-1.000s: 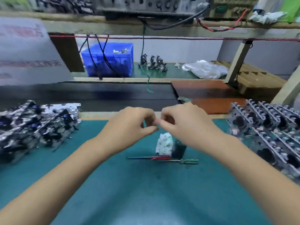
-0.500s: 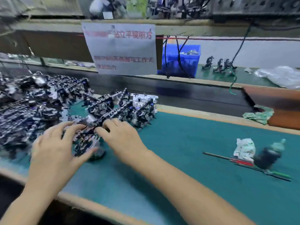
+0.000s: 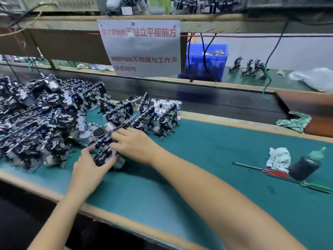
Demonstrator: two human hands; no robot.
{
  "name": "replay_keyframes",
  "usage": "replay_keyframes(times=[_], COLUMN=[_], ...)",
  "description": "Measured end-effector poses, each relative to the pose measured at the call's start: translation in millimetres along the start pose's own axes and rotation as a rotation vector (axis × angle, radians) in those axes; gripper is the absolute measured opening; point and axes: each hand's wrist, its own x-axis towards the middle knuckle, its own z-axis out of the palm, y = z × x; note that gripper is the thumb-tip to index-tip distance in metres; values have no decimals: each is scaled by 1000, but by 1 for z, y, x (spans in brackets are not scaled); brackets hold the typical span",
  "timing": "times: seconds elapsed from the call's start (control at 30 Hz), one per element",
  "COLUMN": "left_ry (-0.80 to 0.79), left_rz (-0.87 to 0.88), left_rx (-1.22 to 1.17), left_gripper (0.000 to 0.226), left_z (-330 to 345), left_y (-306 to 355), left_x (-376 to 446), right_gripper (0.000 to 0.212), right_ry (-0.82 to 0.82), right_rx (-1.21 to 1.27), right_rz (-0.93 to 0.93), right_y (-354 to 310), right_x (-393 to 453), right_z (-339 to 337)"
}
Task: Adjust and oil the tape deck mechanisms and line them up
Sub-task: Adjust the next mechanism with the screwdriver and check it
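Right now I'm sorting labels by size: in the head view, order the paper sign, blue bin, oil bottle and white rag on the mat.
1. paper sign
2. blue bin
3. oil bottle and white rag: look alike, unranked. Sign and bin sit farther away.

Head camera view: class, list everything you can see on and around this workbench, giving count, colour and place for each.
Tape deck mechanisms: many, black and silver, heaped at left.
Held mechanism: one, black and silver, front of the heap, between both hands.
Bench mat: one, teal.
Oil bottle: one, dark with green tip, right.
Screwdrivers: two, red handle and green handle, beside the bottle.
Rag: one, white, behind the screwdrivers.
Sign: one, white with red text, hanging at back.
Bin: one, blue, far bench.
Left hand: grips the held mechanism.
Right hand: rests on it.
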Motion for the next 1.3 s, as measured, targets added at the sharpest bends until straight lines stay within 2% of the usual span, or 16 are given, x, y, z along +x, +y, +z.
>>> replay_keyframes(times=[0.1,0.2,0.27,0.33,0.43,0.53,0.67,0.73,0.8,0.97,1.03,1.13,1.17,1.23,1.3], left_ry=[-85,-178,-225,-301,-436,-640,-873,-922,-939,-1025,-985,-1057,-1045,-909,-644], left_rz=[-41,-131,-215,-238,-162,-42,163,315,426,489,464,254,252,387,586], left_rx=[-69,-394,-591,-641,-639,-583,-560,-540,-525,-418,-352,-342,-307,-150,87], left_gripper=[82,67,41,29,25,39,46,50,50,53,49,27,26,33,40], left_z=[-9,-16,-17,-12,5,28,63,80,95,138,148,153,153,153,152], left_y=[0,3,9,17,34,59,100,120,141,172,176,178,177,172,167], left_x=[-7,-19,-33,-51,-79,-99,-123,-130,-135,-136,-135,-130,-127,-122,-120], right_gripper=[8,6,7,6,5,8,3,12,19,16,12,11,13,17,19], right_ry=[122,203,153,57,-2,-31,-248,-290,-279,-274,-194,-98,-94,-90,-73], right_rx=[106,222,292,314,305,274,216,253,286,515,593,606,596,599,602], right_rz=[5,15,24,63,122,218,423,564,684,931,1019,1114,1124,1128,1131], right_y=[-4,-6,-5,-4,1,13,33,41,48,55,53,47,45,38,31], right_x=[-7,-28,-52,-80,-116,-146,-188,-215,-244,-295,-304,-307,-306,-309,-318], right_z=[-8,-20,-31,-43,-66,-95,-131,-142,-147,-140,-132,-117,-113,-107,-106])
